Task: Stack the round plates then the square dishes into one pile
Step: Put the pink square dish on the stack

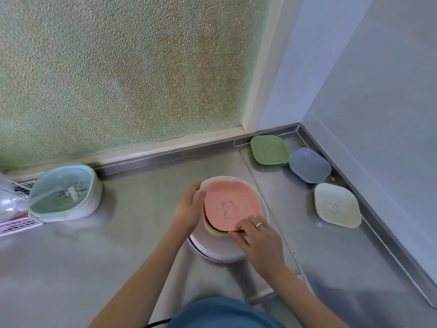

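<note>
A pile of white round plates stands on the steel counter, with smaller yellowish plates on top. A pink square dish with a bear outline lies on the pile. My left hand rests with straight fingers against the dish's left edge. My right hand, with a ring, pinches the dish's near edge. Three square dishes lie at the right: green, blue and pale cream.
A mint strainer basket with a clear spoon sits at the left beside a white wire rack. A frosted window runs behind. A raised steel rim and a wall bound the counter at the right.
</note>
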Motion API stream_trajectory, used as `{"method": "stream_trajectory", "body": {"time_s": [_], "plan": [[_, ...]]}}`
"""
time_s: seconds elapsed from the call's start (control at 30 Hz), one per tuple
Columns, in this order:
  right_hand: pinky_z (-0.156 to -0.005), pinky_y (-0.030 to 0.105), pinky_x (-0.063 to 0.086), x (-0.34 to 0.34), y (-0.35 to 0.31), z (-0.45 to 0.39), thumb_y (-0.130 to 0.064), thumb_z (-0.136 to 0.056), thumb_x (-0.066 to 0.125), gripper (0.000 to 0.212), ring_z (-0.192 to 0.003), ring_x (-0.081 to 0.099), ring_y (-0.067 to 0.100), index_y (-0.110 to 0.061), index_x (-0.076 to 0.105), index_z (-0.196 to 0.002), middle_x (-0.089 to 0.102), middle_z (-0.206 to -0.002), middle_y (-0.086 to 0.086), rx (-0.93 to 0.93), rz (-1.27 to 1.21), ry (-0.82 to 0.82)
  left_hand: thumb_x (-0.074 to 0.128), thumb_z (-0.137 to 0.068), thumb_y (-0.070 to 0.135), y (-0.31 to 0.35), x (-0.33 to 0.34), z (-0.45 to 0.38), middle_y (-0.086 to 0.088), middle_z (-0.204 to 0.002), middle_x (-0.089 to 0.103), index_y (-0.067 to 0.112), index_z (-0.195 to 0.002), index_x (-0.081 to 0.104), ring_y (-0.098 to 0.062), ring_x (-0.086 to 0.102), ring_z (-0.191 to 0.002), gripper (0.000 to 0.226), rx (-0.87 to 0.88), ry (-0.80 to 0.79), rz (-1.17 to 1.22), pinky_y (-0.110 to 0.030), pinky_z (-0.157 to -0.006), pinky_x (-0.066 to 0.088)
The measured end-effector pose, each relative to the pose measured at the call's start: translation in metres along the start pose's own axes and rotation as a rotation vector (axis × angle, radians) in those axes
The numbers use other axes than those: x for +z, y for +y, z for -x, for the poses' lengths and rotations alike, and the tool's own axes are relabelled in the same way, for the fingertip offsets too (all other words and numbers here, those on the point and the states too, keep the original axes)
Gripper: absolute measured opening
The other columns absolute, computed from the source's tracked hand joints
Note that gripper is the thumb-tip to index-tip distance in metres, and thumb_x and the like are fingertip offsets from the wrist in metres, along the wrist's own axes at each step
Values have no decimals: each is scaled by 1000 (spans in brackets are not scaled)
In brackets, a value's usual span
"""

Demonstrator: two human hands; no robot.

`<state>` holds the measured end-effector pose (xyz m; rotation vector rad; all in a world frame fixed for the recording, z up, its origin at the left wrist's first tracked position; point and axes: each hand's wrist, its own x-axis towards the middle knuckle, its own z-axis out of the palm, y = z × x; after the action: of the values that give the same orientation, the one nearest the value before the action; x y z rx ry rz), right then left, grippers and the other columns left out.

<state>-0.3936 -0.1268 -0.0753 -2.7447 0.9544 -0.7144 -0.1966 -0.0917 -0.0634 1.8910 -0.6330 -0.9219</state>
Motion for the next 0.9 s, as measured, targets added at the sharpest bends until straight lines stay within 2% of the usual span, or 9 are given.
{"method": "stream_trajectory", "body": {"time_s": [0.13, 0.2, 0.27, 0.33, 0.43, 0.57, 0.7, 0.77, 0.9], "plan": [[-65, 21, 45, -10, -5, -4, -42, -90, 48, 24, -79, 57, 15, -22, 63, -87, 63, -87, -6, 93, -81, -36, 40, -81, 49, -9, 2, -1, -2, -136, 56, 22, -133, 52, -22, 50, -127, 59, 15, 0, -58, -44, -111, 37], [-79, 28, 45, -13, -5, -13, -40, -90, 44, 29, -92, 56, 19, -21, 61, -105, 63, -105, -2, 253, -124, 2, 42, -89, 40, -8, 2, 1, -4, -139, 53, 19, -134, 51, -24, 47, -129, 51, 16, -8, -48, -44, -112, 35], [-92, 36, 43, -10, -4, -25, -34, -90, 46, 39, -109, 52, 25, -18, 49, -126, 55, -127, 5, 458, -192, -3, 45, -96, 30, -6, 2, 4, -6, -142, 49, 16, -137, 47, -25, 43, -132, 44, 28, 6, -63, -43, -113, 32], [-97, 37, 40, -4, -2, -33, -20, -90, 49, 56, -123, 44, 27, -18, 29, -142, 34, -149, 5, 640, -316, -131, 47, -94, 36, -6, 3, 9, -5, -144, 45, 16, -139, 44, -25, 39, -135, 49, 78, -19, -100, -44, -115, 28], [-79, 21, 42, 8, -4, -33, -6, -87, 41, 72, -126, 43, 21, -20, 10, -150, 3, -159, -10, 702, -386, -302, 39, -80, 49, -9, 7, 10, -6, -143, 47, 17, -140, 43, -25, 39, -134, 68, 172, -85, -172, -46, -116, 24], [-85, 0, 31, 12, -5, -30, 1, -85, 41, 75, -132, 34, 10, -23, 13, -150, 10, -157, -13, 753, -518, -242, 37, -79, 49, -18, 8, 2, -5, -140, 51, 18, -139, 44, -25, 43, -131, 67, 197, -81, -114, -48, -115, 27], [-115, 32, 22, 14, -4, -25, -32, -96, 42, 58, -135, 33, 11, -28, 18, -148, 29, -153, -8, 832, -582, -73, 31, -68, 69, -35, 5, -1, -2, -155, 29, 28, -145, 32, -20, 23, -144, 88, 46, 2, 27, -42, -120, 17], [-116, 51, 20, 17, -2, -21, -48, -92, 34, 60, -139, 31, 18, -30, 21, -147, 30, -153, -6, 937, -549, -54, 26, -68, 70, -33, 6, 3, -2, -154, 30, 31, -145, 30, -22, 25, -142, 87, 13, 59, 15, -41, -118, 19], [-118, 50, 15, 20, 1, -14, -44, -99, 30, 51, -143, 22, 15, -35, 19, -147, 23, -155, -11, 1017, -671, -77, 27, -87, 54, -34, 8, 2, 1, -150, 37, 33, -143, 35, -25, 28, -139, 60, -84, 198, -167, -44, -112, 21]]}}
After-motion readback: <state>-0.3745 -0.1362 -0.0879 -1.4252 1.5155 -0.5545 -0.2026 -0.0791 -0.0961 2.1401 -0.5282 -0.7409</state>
